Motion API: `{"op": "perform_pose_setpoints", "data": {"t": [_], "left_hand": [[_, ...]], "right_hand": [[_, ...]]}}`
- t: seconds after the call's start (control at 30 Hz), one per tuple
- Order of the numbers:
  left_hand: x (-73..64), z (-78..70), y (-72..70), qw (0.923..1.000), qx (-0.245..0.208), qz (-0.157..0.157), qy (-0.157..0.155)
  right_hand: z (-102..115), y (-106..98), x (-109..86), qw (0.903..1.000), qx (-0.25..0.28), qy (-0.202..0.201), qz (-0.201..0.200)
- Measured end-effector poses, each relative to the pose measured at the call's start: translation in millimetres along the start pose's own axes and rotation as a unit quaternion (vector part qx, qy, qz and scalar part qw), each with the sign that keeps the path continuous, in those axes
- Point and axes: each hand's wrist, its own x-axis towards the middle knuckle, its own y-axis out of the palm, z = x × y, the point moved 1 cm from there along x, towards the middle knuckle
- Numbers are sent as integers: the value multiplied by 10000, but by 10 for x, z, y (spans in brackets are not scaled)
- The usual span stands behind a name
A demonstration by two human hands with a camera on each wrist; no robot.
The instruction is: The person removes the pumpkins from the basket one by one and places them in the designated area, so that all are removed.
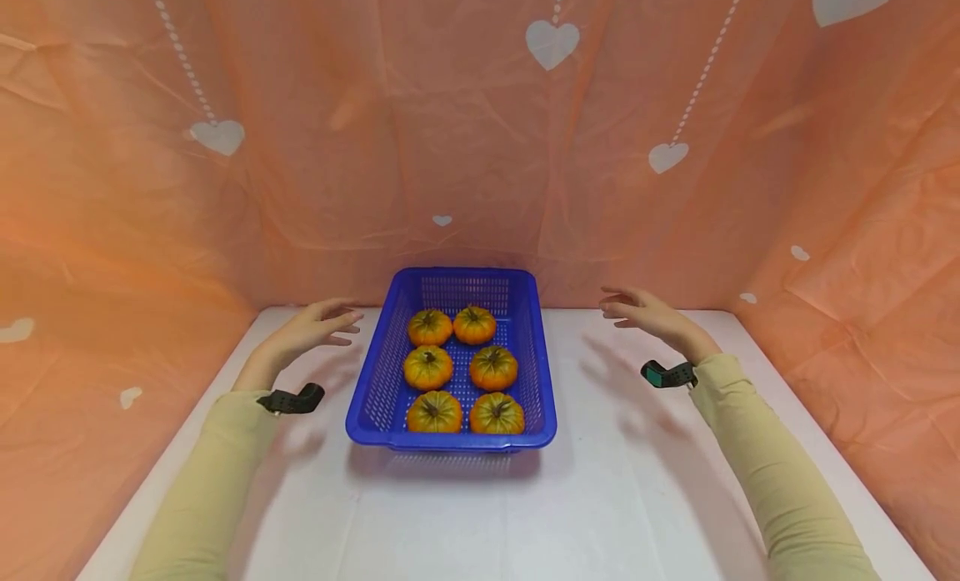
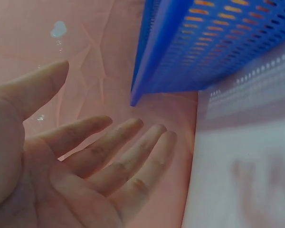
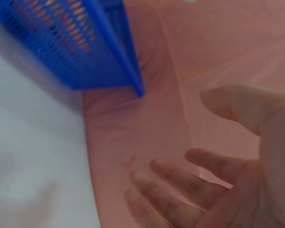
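Observation:
A blue plastic basket (image 1: 546, 381) with perforated walls stands on the white table. Inside it lie several small orange-green pumpkins (image 1: 428, 368), set in two columns. To the basket's left my left hand (image 1: 309, 329) hovers above the table, fingers spread and relaxed, touching nothing. My right hand (image 1: 647, 314) hangs in the air to the right of the basket, farther from it than the left, its fingers loosely extended and holding nothing. Both wrist views show a bare palm and a side of the basket (image 2: 166, 71) apart from the fingers.
The white table (image 1: 480, 523) is enclosed by orange cloth (image 1: 480, 147) with white hearts at the back and both sides. The basket sits near the table's back edge. A black wrist strap (image 1: 292, 400) is on the left wrist, another strap (image 1: 670, 374) on the right.

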Motion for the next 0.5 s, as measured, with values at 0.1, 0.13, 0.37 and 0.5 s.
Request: {"op": "perform_pose_setpoints", "data": {"t": [0.1, 0.13, 0.37, 0.5], "left_hand": [[-16, -19, 9, 9998, -177, 107, 8], [-22, -27, 14, 9997, -207, 138, 26], [-44, -64, 47, 9977, -582, 329, -150], [-37, -71, 62, 9964, -704, 434, -183]], "right_hand": [[61, 3, 16, 9998, 206, -52, 5], [84, 5, 22, 9997, 246, -67, 10], [238, 38, 77, 9985, 509, -198, 73], [330, 81, 127, 9967, 718, -344, 140]]}}
